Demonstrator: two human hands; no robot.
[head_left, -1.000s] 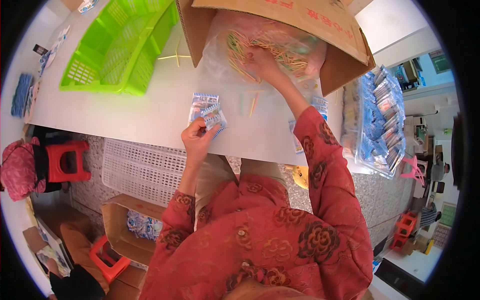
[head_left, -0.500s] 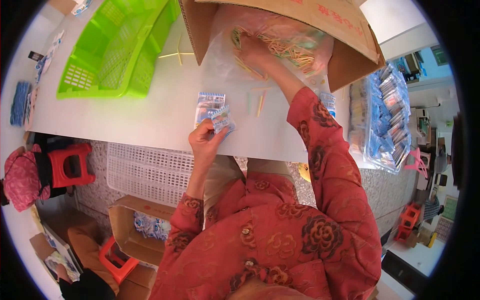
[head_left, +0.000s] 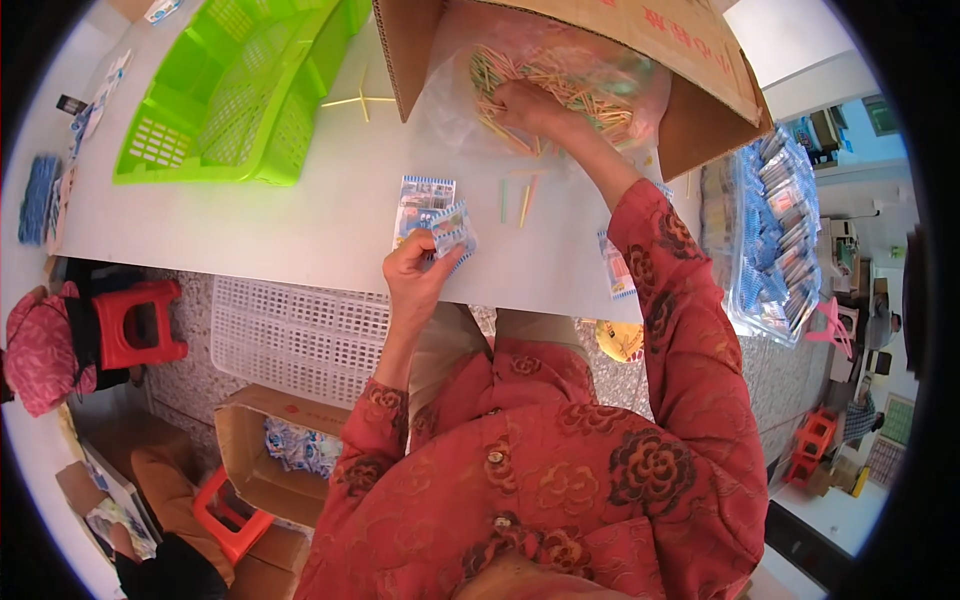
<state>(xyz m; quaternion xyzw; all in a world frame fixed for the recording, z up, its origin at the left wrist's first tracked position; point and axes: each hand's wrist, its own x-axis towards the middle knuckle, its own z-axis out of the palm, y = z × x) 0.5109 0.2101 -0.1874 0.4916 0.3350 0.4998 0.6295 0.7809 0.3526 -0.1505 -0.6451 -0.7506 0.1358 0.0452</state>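
A small blue-and-white printed packet (head_left: 452, 232) is pinched between the thumb and fingers of the left hand (head_left: 415, 275), just above the near edge of the white table (head_left: 250, 230). A second packet of the same kind (head_left: 420, 200) lies flat on the table, touching the held one on its far side. The right hand (head_left: 530, 105) is reached into a cardboard box (head_left: 690, 110) lying on its side at the far side of the table; its fingers are curled down into a heap of thin coloured sticks (head_left: 575, 85) held in a clear plastic bag (head_left: 450, 110) that spills out of the box mouth. Whether any sticks are actually gripped cannot be told, since the fingertips are buried in the heap. A few loose sticks (head_left: 520, 200) are seen on the table between the box and the packets, and two yellow ones (head_left: 360, 100) lie crossed just left of the box. A green plastic basket (head_left: 230, 90) stands on the table well to the left of the box. To the right of the box, a clear bag of blue packets (head_left: 775, 240) rests at the table's end. Below the table's near edge, a white plastic crate (head_left: 290, 340) and a red stool (head_left: 135, 325) are seen.
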